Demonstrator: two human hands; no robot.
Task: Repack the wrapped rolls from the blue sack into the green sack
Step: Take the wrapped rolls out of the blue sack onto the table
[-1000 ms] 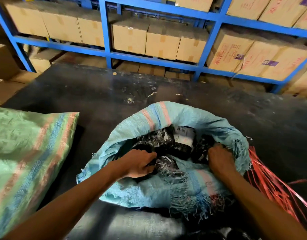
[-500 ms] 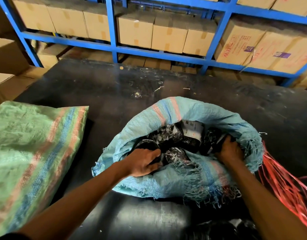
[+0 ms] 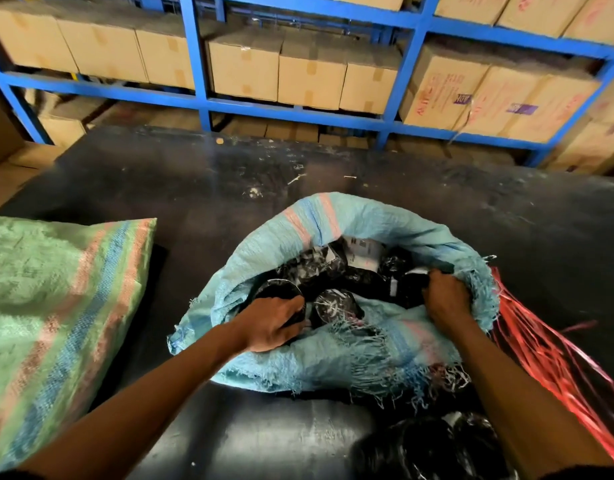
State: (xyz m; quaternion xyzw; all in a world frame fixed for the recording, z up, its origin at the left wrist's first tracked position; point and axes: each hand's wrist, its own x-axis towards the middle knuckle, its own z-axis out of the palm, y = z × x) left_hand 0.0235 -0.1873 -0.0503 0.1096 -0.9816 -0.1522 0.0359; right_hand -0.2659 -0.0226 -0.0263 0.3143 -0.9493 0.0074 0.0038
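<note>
Blue sack (image 3: 336,355) upright on black desk (image 3: 194,188), mouth rolled down, likely for easy reach. Left hand (image 3: 274,323) grip curled round wrapped roll (image 3: 279,292); right hand (image 3: 445,299) grip clamped on another roll (image 3: 407,289). Both rolls inside sack. Green sack (image 3: 56,313) flat at left, near, ready to receive.

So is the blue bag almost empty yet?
Not yet. The light blue woven sack is full of black wrapped rolls. Left hand and right hand each grip one inside. The green striped woven sack lies shut; whether anything's in it can't be seen.
</note>
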